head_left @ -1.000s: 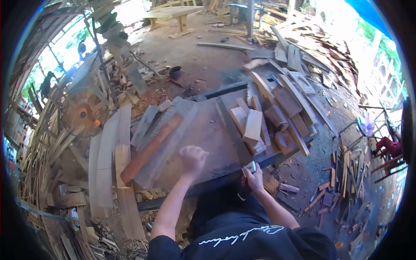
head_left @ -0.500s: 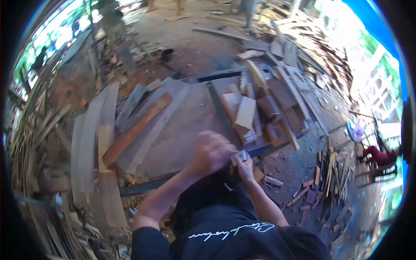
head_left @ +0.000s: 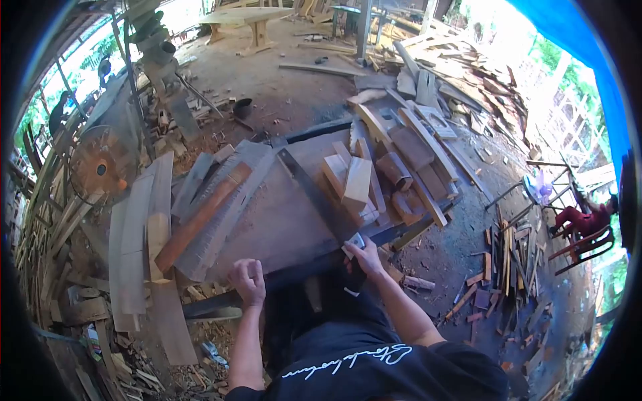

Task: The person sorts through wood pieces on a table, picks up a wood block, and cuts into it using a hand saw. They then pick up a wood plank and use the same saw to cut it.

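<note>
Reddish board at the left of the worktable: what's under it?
A grey, rough-edged plank shows beneath the reddish board, sticking out along its right side. Whatever lies directly under the board is covered, so I can't tell.

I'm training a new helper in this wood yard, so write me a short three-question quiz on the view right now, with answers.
1. Which one holds the small pale object: the left hand or the right hand?
2. True or false: the long dark strip lies between the reddish-brown board and the pile of wooden blocks.
3. Fill in the colour: the seated person at the far right wears ____ clothing.

Key: 1. the right hand; 2. true; 3. red.
</note>
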{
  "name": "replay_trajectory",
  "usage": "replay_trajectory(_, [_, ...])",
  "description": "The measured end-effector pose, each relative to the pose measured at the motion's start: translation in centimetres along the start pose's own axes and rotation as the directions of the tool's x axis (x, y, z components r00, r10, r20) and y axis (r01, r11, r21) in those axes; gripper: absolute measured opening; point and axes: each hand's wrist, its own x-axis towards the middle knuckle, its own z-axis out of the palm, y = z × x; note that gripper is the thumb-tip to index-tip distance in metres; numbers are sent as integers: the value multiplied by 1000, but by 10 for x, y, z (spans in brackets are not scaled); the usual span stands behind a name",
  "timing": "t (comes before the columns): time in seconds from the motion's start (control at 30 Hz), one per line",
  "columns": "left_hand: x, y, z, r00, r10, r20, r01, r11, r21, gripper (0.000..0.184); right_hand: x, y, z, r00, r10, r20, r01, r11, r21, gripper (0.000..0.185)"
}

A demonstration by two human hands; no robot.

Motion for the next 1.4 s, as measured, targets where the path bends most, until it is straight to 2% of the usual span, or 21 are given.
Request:
replay_trajectory(0.2, [-7,-5,5,995,-101,-19,100,995,-28,20,-3,5,-1,999,36,-10,-36,999,2,31])
replay_trajectory(0.27, [-7,-7,5,997,-72,-16,72,996,45,21,0,4,1,1000,15,-19,-15,1000,27,30])
replay_trajectory(0.33, [-7,-6,4,998,-58,-7,58,998,25,22,-2,4,0,999,40,-31,-40,999,-12,31])
replay_trajectory(0.53, [-9,-3,5,993,-108,49,105,992,72,24,0,12,-6,1000,0,-5,0,1000,26,33])
replay_trajectory(0.73, [-7,-8,8,995,-97,1,97,993,61,26,0,10,-3,1000,10,1,-10,999,34,36])
replay_trajectory(1.0, [-7,-9,10,994,-102,27,99,988,116,25,0,11,-5,1000,20,11,-20,1000,-1,36])
replay_trajectory(1.27, [-4,-4,9,1000,-30,6,27,968,248,23,1,13,-5,1000,8,-1,-8,1000,17,35])
replay_trajectory(1.4, [-7,-8,9,998,-53,33,45,974,222,23,0,14,-5,1000,13,-3,-13,1000,12,35])
